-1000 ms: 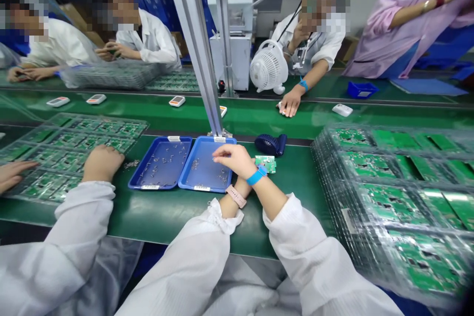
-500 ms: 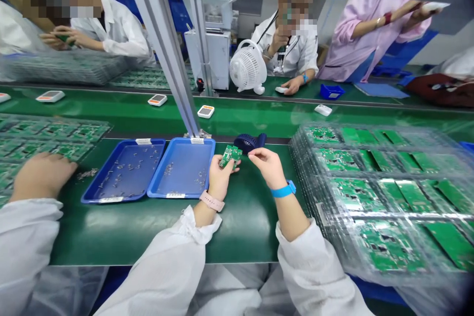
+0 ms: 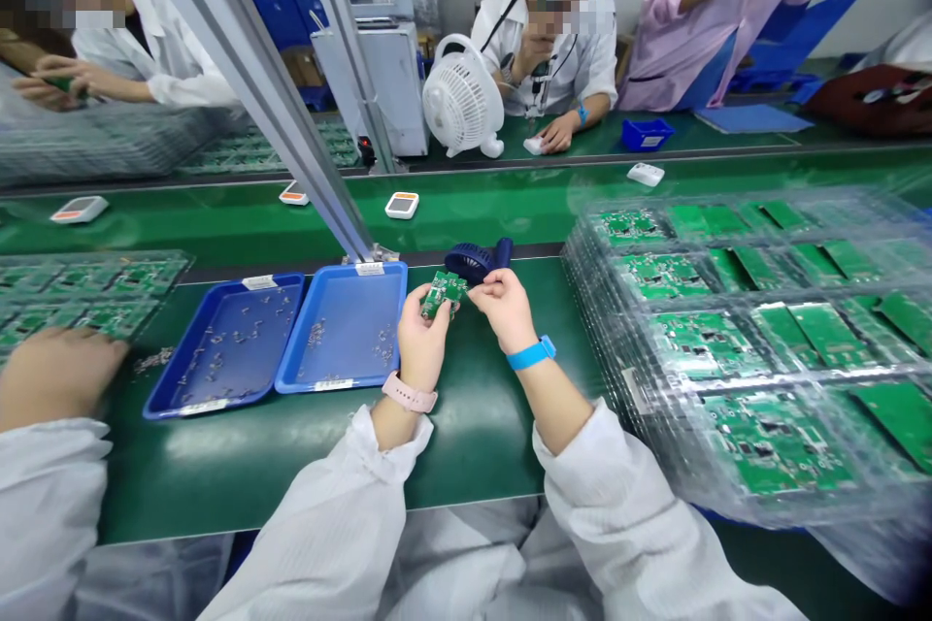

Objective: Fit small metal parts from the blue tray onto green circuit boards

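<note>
A small green circuit board (image 3: 446,291) is gripped in my left hand (image 3: 420,342), tilted up with its component side showing. Just to its right, my right hand (image 3: 504,309) has thumb and forefinger pinched together by the board's right edge. Whatever the pinch holds is too small to make out. Behind both hands a dark blue handheld fan (image 3: 470,260) lies on the green mat (image 3: 481,446). Left of my left hand are two blue trays, the nearer tray (image 3: 356,310) and the farther tray (image 3: 254,335), both with small metal parts scattered in them.
Stacked clear plastic trays (image 3: 633,388) of green boards stand at the right. A co-worker's hand (image 3: 62,374) rests at the left near a pile of small parts (image 3: 154,361) and more boards. A metal post (image 3: 269,107) rises behind the blue trays. Other people sit across the green belt (image 3: 495,189).
The view has shifted slightly. My right hand has come closer to the circuit board, its pinched fingertips now beside the board's edge. My left hand still holds the board.
</note>
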